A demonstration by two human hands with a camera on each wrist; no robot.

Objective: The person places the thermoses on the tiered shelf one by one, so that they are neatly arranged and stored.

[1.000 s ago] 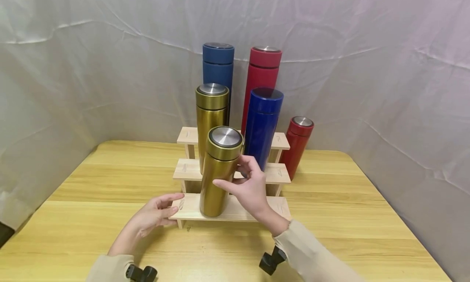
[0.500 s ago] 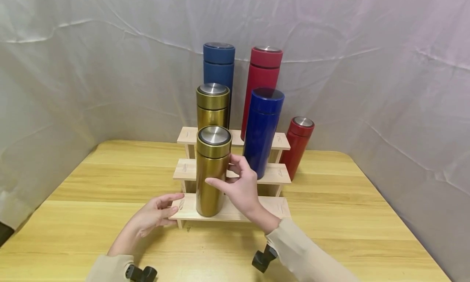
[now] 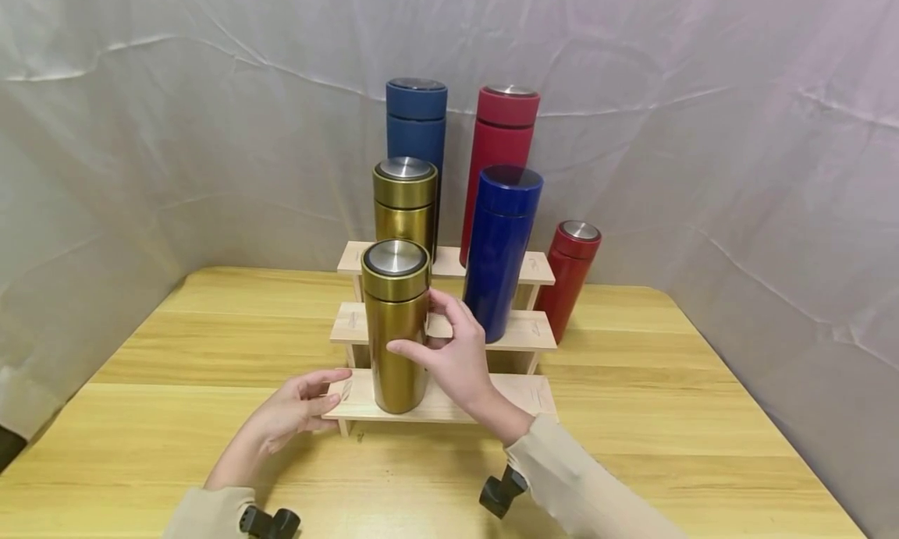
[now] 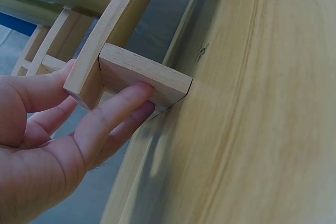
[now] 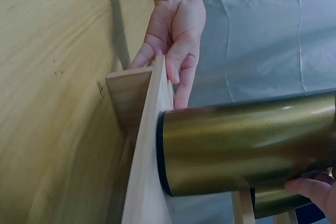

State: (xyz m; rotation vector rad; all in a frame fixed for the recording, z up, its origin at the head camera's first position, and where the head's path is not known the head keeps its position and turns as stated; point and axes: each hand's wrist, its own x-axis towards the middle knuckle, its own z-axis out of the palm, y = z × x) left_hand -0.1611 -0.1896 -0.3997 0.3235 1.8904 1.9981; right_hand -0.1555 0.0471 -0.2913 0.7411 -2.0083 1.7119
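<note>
A gold thermos bottle (image 3: 396, 352) with a steel-topped lid stands upright on the lowest step of a three-step wooden stand (image 3: 513, 395), left of its middle. My right hand (image 3: 460, 356) holds it from the right, thumb across the front and fingers round the far side. In the right wrist view the base of this bottle (image 5: 236, 148) meets the board, with the right thumb (image 5: 312, 190) on its side. At the stand's left end, my left hand (image 3: 291, 414) grips the lowest step; the left wrist view shows its fingers (image 4: 123, 103) against the support board (image 4: 157, 77).
Another gold bottle (image 3: 405, 211) and a glossy blue bottle (image 3: 502, 266) stand on the middle step. Behind them, a dull blue bottle (image 3: 416, 133) and a red one (image 3: 502, 145) occupy the top step. A shorter red bottle (image 3: 570, 281) is on the table right of the stand.
With my right hand around it, the front gold bottle has shifted left along the lowest step and become more upright. My left hand stays at the stand's end.
</note>
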